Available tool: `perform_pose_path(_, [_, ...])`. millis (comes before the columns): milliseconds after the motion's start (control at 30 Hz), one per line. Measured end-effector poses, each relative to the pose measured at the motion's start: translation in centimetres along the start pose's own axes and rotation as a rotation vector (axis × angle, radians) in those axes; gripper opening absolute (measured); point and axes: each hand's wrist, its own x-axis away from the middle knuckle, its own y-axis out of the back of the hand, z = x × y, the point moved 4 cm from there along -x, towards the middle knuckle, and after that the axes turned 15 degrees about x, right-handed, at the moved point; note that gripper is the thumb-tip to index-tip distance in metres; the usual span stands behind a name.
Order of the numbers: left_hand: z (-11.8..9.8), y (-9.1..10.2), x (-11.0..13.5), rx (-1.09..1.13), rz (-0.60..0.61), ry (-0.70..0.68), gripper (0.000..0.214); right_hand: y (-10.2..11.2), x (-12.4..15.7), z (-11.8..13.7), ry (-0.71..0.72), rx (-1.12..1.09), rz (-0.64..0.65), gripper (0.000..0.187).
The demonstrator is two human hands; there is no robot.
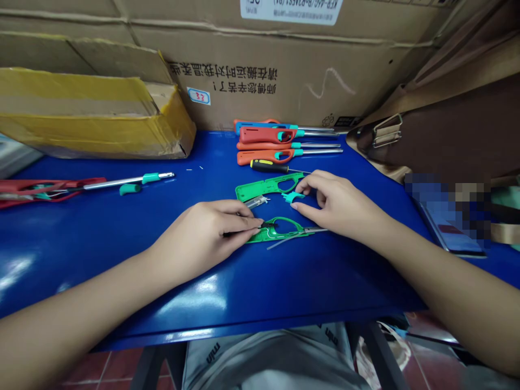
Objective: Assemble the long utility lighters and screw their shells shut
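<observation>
My left hand (207,230) is closed in a pinch on a small black part (268,225), at the body of a green lighter shell half (266,235) lying on the table. The shell has a thin metal tube (314,230) at its right end and a white wire along it. My right hand (343,203) pinches a small teal trigger piece (293,197) between thumb and forefinger. Another green shell half (258,188) lies just behind. A clear and silver lighter part (257,202) sits between the halves, partly hidden by my left fingers.
Several assembled lighters (266,145) and a black-and-yellow screwdriver (266,165) lie behind my hands. An opened red lighter (52,187) and a loose green piece (130,189) are at left. A taped carton (97,119) stands back left; a phone (450,227) lies at right.
</observation>
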Motion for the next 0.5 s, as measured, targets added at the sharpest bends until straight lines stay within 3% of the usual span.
perform_pose_path(300, [0.38, -0.43, 0.11, 0.014, 0.030, -0.005, 0.021, 0.21, -0.07, 0.10, -0.014, 0.007, 0.040, 0.003])
perform_pose_path(500, [0.74, -0.49, 0.12, 0.034, 0.005, -0.006, 0.019, 0.53, -0.02, 0.48, -0.039, -0.122, 0.081, 0.012])
